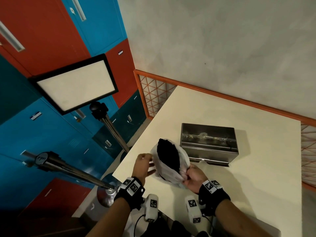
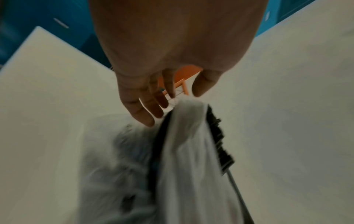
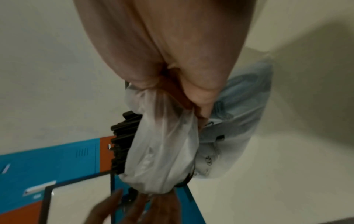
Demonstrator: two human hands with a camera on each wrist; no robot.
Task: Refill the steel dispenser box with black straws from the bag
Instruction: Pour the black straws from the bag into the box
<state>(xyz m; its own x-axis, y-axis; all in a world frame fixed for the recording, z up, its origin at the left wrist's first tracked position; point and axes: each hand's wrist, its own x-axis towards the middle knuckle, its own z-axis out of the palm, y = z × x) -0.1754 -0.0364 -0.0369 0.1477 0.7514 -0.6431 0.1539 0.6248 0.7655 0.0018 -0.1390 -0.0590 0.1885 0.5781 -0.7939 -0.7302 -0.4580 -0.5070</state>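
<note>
Nearest us, our right hand [image 1: 193, 178] clamps its fingers on a bunched fold of the bag [image 1: 172, 165], while our left hand [image 1: 144, 165] hangs just beside the bag's other side, fingers apart and holding nothing. The black straws [image 1: 168, 155] stick out of the bag's mouth. Just beyond the bag stands the steel box [image 1: 209, 142] on the table [image 1: 256, 194]; we judge the refill barely begun, no straws moved across.

We note the dispenser box [image 1: 209, 140] as brushed, faintly reflective steel. Bag [image 1: 172, 170]: thin translucent plastic, crinkled. Straws [image 1: 168, 154]: matt black; table [image 1: 239, 185] smooth, matt.
</note>
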